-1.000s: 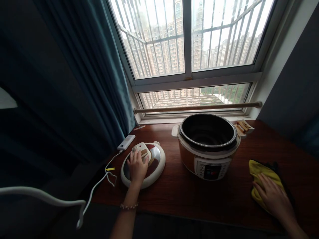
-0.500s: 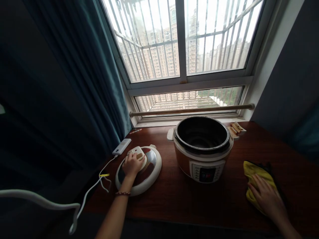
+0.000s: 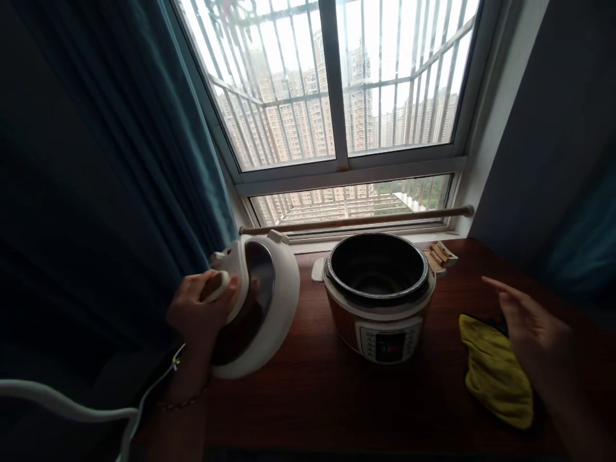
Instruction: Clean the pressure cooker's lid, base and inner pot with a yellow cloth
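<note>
My left hand [image 3: 202, 305] is closed round the handle of a white and brown pressure cooker lid [image 3: 283, 308], which is lifted and tilted with its top turned toward the left. To its right stands the electric pressure cooker [image 3: 344, 321], uncovered, its dark inner pot [image 3: 378, 266] facing up. A control panel shows on the cooker's front. My right hand [image 3: 534, 327] hovers above the table's right side with fingers stretched out and nothing in them. Just beside and below it lies a crumpled yellow cloth [image 3: 500, 375] with a dark edge.
The brown wooden table [image 3: 332, 410] reaches to a barred window [image 3: 346, 167] with a horizontal rail [image 3: 356, 221]. A blue curtain [image 3: 192, 167] hangs at the left. A white cable [image 3: 67, 401] runs along the lower left.
My left hand has raised the lid off the table and tipped it. My right hand has let go of the yellow cloth and risen above it. The view has shifted slightly.
</note>
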`<state>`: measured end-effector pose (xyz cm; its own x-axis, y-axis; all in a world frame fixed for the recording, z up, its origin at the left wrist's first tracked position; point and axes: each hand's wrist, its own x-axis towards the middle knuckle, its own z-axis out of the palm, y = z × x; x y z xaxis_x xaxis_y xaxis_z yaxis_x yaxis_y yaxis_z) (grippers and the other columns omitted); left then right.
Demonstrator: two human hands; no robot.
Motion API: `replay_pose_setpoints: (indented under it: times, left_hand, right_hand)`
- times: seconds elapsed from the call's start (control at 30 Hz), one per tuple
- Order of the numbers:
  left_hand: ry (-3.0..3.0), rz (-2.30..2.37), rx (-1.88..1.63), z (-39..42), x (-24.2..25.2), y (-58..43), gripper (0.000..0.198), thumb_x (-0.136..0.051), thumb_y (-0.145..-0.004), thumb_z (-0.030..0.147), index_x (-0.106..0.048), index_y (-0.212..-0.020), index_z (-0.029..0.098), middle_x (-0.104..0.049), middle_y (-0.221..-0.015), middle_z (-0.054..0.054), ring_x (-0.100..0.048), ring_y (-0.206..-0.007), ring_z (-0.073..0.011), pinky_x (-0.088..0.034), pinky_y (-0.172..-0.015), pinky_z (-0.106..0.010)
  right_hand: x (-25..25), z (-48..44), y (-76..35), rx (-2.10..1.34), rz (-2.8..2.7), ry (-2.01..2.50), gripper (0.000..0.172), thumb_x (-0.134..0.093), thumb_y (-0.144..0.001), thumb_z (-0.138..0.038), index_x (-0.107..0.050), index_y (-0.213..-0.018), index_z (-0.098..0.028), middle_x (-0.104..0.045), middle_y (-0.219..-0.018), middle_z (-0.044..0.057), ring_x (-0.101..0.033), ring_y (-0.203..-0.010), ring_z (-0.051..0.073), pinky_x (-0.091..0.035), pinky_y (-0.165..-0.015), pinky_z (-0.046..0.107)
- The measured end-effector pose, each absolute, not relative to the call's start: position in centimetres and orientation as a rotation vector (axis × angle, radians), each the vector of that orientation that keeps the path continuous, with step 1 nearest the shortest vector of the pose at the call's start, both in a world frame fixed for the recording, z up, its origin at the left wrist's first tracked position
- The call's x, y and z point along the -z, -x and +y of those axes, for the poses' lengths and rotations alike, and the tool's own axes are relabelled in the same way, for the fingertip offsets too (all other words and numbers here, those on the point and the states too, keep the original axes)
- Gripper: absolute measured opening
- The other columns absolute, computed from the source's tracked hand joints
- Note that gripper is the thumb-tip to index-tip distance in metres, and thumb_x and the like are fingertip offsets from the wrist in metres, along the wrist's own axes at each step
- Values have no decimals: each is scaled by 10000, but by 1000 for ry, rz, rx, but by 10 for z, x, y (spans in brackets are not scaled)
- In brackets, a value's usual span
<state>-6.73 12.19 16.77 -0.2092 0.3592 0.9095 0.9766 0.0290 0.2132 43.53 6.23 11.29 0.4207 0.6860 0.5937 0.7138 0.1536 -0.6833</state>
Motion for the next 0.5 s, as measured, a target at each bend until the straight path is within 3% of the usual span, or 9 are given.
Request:
replay_pose_setpoints:
  times: [0.1, 0.23, 0.5]
  left_hand:
    - [1535, -1406, 1267, 128, -198, 39, 336, -680, -650, 433, -615, -884, 200, -593, -842, -9, -573, -759, -171, -458, -717, -297]
    - [1824, -1158, 1296, 146, -228, -16, 366, -720, -607, 379, -610, -910, 205, -586, -888, -20, -566, -811, -179, -465, -745, -314]
    - [2366, -719, 1166, 198, -251, -123, 373, -675, -627, 439, -640, -914, 203, -606, -910, -31, -569, -838, -161, -460, -746, -268]
  right_hand:
    - [-163, 79, -409, -212, -1361, 1361, 324, -459, -857, -440, -645, -1060, -270, -669, -1042, 28, -609, -975, 245, -480, -844, 385]
    - [-199, 109, -394, -529, -1448, 999, 337, -475, -861, -441, -633, -1072, -230, -644, -1113, 43, -582, -1055, 218, -447, -934, 370]
    - [-194, 131, -403, -678, -1547, 949, 487, -461, -840, -531, -553, -1211, -230, -562, -1248, 47, -494, -1178, 245, -381, -1013, 433]
